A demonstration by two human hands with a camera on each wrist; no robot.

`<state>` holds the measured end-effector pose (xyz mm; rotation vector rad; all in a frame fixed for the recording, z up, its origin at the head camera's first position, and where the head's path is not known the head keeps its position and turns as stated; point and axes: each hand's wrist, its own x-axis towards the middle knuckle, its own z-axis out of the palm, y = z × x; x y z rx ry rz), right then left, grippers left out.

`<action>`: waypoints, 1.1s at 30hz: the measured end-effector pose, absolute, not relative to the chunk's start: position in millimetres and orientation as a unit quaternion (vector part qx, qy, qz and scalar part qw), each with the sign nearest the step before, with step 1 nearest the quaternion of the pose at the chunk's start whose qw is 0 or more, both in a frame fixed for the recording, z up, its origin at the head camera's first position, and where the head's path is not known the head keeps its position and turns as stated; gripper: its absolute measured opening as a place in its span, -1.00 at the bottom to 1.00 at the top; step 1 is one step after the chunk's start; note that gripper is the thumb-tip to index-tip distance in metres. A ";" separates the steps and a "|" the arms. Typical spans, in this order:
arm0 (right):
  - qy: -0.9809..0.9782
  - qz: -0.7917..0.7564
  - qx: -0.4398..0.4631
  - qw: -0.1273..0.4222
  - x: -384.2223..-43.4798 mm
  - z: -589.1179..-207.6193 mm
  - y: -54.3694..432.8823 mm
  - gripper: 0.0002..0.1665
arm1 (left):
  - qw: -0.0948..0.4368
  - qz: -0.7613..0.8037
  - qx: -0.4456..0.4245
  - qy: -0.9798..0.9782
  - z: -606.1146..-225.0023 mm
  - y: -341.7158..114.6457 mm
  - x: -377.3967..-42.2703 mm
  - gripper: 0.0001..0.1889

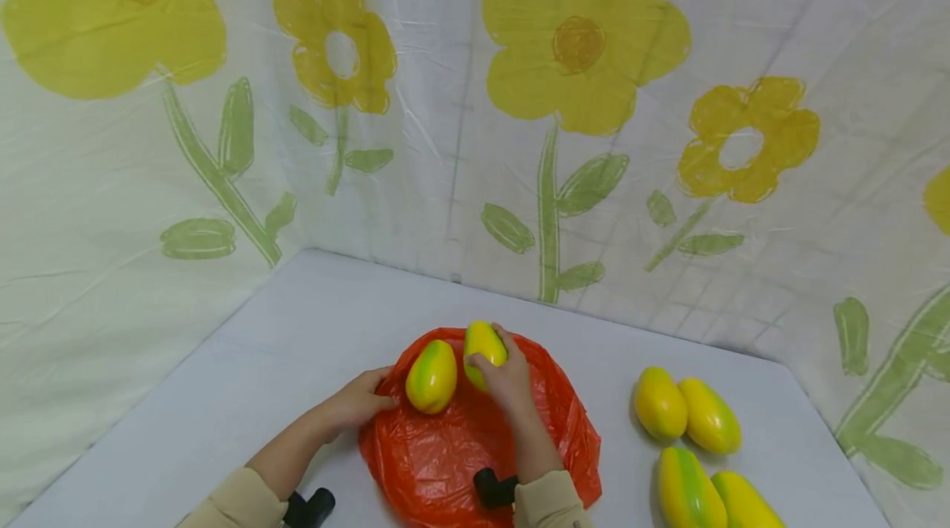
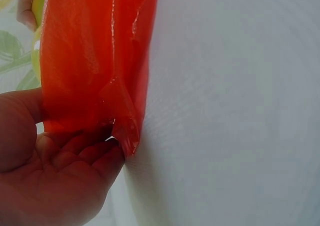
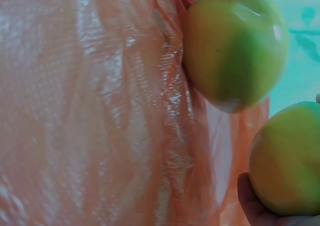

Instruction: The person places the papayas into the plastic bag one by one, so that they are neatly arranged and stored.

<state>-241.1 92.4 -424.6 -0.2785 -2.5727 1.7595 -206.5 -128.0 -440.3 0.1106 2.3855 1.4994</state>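
A red plastic bag [image 1: 438,462] lies spread open on the table. My left hand [image 1: 358,403] holds its left rim; in the left wrist view, the thumb and curled fingers [image 2: 100,158] are on either side of the red film [image 2: 85,61]. One yellow mango with a green streak [image 1: 431,377] lies on the bag near its far edge. To its right, my right hand [image 1: 510,375] grips a second yellow-green mango [image 1: 484,353] over the bag. The right wrist view shows this held mango [image 3: 290,158] below and right of the lying one [image 3: 235,48].
Several more yellow-green mangoes [image 1: 660,404] lie in two pairs on the white table [image 1: 297,330], right of the bag. A flower-printed curtain [image 1: 438,140] hangs behind and to the left of the table. Black camera mounts [image 1: 496,488] sit at the wrists.
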 end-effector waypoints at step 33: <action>-0.845 0.531 -0.052 -0.033 -234.8 -436.9 89.5 -0.10 | 0.155 0.517 0.034 0.841 -442.5 -127.2 -207.6 -0.47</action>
